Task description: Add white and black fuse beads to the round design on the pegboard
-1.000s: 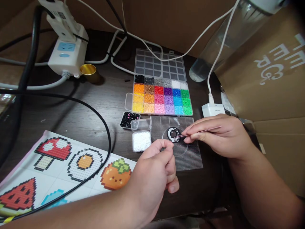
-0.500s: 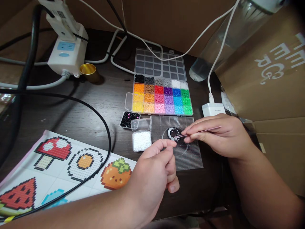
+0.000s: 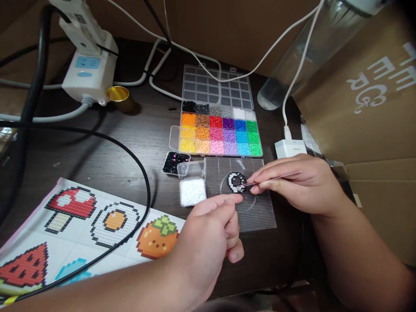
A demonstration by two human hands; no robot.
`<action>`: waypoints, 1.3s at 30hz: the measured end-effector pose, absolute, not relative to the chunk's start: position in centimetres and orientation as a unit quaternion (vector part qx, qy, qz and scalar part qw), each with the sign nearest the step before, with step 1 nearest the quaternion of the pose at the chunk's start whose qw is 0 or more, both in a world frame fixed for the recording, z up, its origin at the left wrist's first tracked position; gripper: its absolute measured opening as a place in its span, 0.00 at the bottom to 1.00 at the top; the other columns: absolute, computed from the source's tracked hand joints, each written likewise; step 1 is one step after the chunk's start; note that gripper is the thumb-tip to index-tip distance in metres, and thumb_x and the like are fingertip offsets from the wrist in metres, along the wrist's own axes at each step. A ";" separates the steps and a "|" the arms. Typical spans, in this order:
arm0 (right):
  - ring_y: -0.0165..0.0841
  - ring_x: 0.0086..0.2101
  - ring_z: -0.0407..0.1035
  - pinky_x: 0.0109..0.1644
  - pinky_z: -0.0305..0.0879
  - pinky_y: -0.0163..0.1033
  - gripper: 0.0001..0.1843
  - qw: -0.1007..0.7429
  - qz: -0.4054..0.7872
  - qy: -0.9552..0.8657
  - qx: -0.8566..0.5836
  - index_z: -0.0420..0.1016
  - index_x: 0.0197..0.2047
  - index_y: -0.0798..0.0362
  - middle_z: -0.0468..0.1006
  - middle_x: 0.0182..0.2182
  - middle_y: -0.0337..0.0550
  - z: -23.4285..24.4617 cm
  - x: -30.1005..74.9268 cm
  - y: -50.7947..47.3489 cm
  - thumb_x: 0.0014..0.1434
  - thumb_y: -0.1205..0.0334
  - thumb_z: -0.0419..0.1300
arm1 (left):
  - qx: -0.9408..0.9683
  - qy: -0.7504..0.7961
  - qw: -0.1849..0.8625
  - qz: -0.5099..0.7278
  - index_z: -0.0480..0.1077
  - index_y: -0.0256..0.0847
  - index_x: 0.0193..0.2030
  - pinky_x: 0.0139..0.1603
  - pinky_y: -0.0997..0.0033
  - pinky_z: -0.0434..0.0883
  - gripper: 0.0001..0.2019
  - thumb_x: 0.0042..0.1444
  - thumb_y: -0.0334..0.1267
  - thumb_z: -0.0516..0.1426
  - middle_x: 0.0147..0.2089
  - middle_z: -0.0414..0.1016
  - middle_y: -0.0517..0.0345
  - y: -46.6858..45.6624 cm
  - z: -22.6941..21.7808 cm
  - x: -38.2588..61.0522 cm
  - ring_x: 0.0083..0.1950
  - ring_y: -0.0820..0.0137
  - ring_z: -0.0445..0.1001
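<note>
The right hand [image 3: 295, 184] grips a pair of thin pink tweezers [image 3: 281, 176] between thumb and fingers, their tips at the lower right part of a small round figure of black and white beads [image 3: 231, 182]. The figure sits on a clear, finely studded plastic pegboard [image 3: 260, 212], which lies flat on the dark brown wood-grain worktop [image 3: 104, 160]. The left hand [image 3: 211, 234] is loosely curled, its index finger extended over the board just below the figure — whether it pinches anything or touches the board, I cannot tell. Beside the board's left edge stands a small square clear box of white beads [image 3: 193, 190]; just behind it is a similar one of black beads [image 3: 174, 162] with a few pink ones. Beyond the board — lid open — lies a compartmented clear plastic case [image 3: 217, 86] of many-coloured beads.
</note>
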State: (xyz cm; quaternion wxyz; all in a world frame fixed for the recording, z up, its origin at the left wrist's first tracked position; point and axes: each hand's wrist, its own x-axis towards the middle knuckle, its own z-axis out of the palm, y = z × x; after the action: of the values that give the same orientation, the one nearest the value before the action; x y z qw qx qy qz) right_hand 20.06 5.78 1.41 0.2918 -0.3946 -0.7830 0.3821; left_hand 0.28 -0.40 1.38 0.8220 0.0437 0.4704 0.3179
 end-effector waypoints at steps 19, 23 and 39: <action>0.32 0.31 0.81 0.37 0.82 0.35 0.05 0.297 0.377 -0.779 -0.404 0.83 0.36 0.49 0.85 0.33 0.42 1.4 19.9 5.7 0.59 0.67 0.65 | 0.051 0.461 0.828 0.315 0.68 0.33 0.54 0.19 0.79 0.54 0.15 0.62 0.34 0.53 0.17 0.49 0.71 -0.4 1.3 0.2 0.19 0.80 0.44; 0.32 0.31 0.81 0.36 0.82 0.35 0.06 0.293 0.377 -0.780 -0.405 0.83 0.37 0.48 0.85 0.33 0.42 1.5 20.0 5.7 0.59 0.67 0.65 | 0.051 0.453 0.831 0.320 0.66 0.35 0.57 0.19 0.79 0.55 0.17 0.61 0.35 0.54 0.17 0.50 0.72 -0.5 1.2 0.2 0.19 0.80 0.44; 0.32 0.31 0.81 0.36 0.81 0.34 0.06 0.282 0.371 -0.787 -0.405 0.83 0.37 0.50 0.85 0.32 0.42 1.6 20.2 5.8 0.59 0.68 0.64 | 0.048 0.454 0.830 0.319 0.68 0.35 0.53 0.19 0.79 0.55 0.14 0.61 0.34 0.54 0.17 0.50 0.71 -0.6 1.2 0.1 0.18 0.81 0.45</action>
State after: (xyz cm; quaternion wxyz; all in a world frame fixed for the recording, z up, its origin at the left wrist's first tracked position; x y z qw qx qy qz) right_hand 20.19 5.77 1.57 0.2821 -0.4053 -0.7865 0.3709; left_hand 0.14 -0.60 1.22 0.8305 0.0481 0.4539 0.3194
